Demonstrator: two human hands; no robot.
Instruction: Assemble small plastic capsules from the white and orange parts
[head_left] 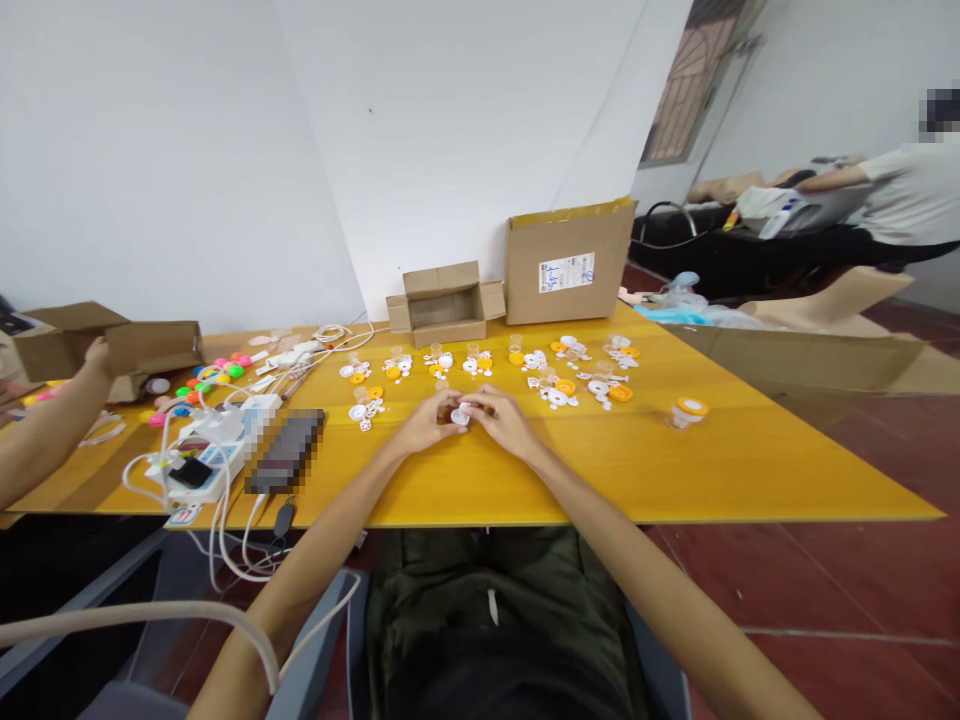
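Note:
My left hand (426, 424) and my right hand (504, 420) meet over the middle of the table. Their fingers are closed around a small white plastic part (460, 415), whose exact shape is partly covered by the fingertips. Beyond them lie several small groups of parts, each with white gear-like discs (556, 397), an orange ring-shaped piece (565, 386) and a clear plastic cup (472, 352). Off to the right, a clear jar with an orange-rimmed lid (690, 410) stands apart from these groups.
An open cardboard box (448, 325) and a taller carton (566, 265) stand against the wall. Left are a power strip (225, 450) with tangled cables, a dark phone-like device (286, 452) and coloured balls (214, 378). Another person's arm (56, 430) reaches toward a box (157, 345).

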